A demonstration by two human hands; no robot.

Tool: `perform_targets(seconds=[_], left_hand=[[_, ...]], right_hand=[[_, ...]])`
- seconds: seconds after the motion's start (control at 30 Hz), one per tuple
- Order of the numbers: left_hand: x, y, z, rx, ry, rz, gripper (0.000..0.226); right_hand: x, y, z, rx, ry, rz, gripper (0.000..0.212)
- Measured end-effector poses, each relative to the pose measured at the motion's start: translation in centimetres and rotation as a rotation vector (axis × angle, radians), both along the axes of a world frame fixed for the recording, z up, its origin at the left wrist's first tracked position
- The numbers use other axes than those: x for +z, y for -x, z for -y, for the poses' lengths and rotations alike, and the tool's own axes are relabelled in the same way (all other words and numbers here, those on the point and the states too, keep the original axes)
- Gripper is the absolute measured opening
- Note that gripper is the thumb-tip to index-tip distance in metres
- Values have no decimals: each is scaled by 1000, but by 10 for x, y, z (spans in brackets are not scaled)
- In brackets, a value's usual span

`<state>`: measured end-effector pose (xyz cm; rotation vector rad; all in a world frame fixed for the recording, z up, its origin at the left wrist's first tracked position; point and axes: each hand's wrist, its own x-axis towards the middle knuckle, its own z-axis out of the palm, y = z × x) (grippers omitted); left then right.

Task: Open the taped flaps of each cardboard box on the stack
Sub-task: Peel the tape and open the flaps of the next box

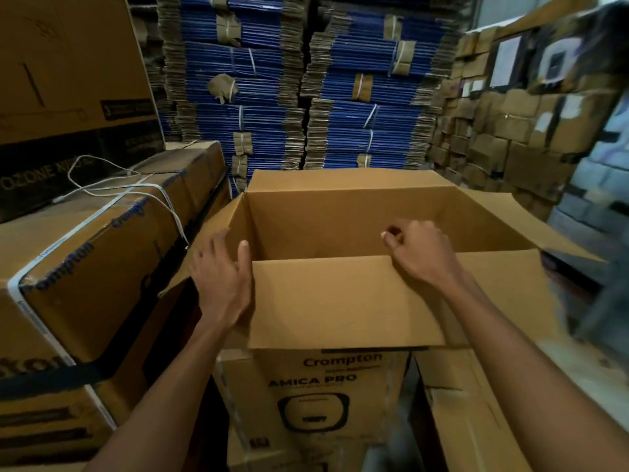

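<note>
Cardboard box [340,216] is seen at centre, top open, stood on a printed lower box [333,386] of the stack. All four flaps are folded out: far flap [340,180] upright, left flap [221,219] and right flap [544,233] splayed to the sides, near flap [340,301] turned down toward the person. No tape is made out on the seams. Nothing is seen inside, though the floor is mostly hidden.

Left hand [221,281] is laid at the near-left corner, fingers straight and spread, thumb raised against the flap edge; nothing is clamped. Right hand [422,253] is held over the near rim w/ fingers curled in, thumb tip close to forefinger; whether anything is pinched can't be told.

Handling, as judged: the box is prob. light, since it looks empty, so it could be shifted or tipped off the stack by a hard tug and should be steadied w/ one hand. Corrugated board is stiff across the panel but creases at the score lines & tears if yanked at a corner. Flaps are best taken at the free edge, mid-length, thumb on top, fingers under. Surface looks dry & matt, so slip is unlikely; raw edges may cut. This box's step looks done; the lower box's weight can't be judged.
</note>
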<state>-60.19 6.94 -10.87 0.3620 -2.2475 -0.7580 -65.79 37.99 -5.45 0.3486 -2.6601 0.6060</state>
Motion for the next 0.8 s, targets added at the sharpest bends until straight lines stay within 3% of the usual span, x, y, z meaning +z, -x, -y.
perform_targets(seconds=[0.1, 0.23, 0.3, 0.4, 0.47, 0.53, 0.6, 0.63, 0.7, 0.8], left_hand=[[-32, -22, 0, -126, -57, -90, 59], [-71, -54, 2, -178, -244, -129, 69], [-85, -67, -3, -171, -500, -98, 55], [-91, -75, -5, -226, -1187, -122, 42], [-95, -74, -1, -232, -1350, -78, 41], [-102, -68, 2, -213, -1281, -5, 21], [-108, -62, 3, -252, -1131, 75, 21], [-111, -58, 5, -285, -1082, 118, 23], [-116, -50, 6, -301, -1004, 234, 26], [-134, -39, 12, -272, -979, 325, 30]], right_hand=[[-43, -25, -34, -69, 42, -255, 30], [-95, -47, -77, -199, 75, -303, 48], [-113, -54, -91, -237, 167, -273, 53], [-128, -58, -112, -312, 410, -260, 53], [-130, -60, -125, -360, 662, -265, 51], [-128, -61, -138, -394, 1079, -238, 48], [-131, -58, -150, -375, 1533, -133, 46], [-136, -55, -155, -351, 1660, -45, 47], [-151, -50, -157, -308, 1698, 137, 46], [-178, -38, -156, -370, 1593, 218, 31]])
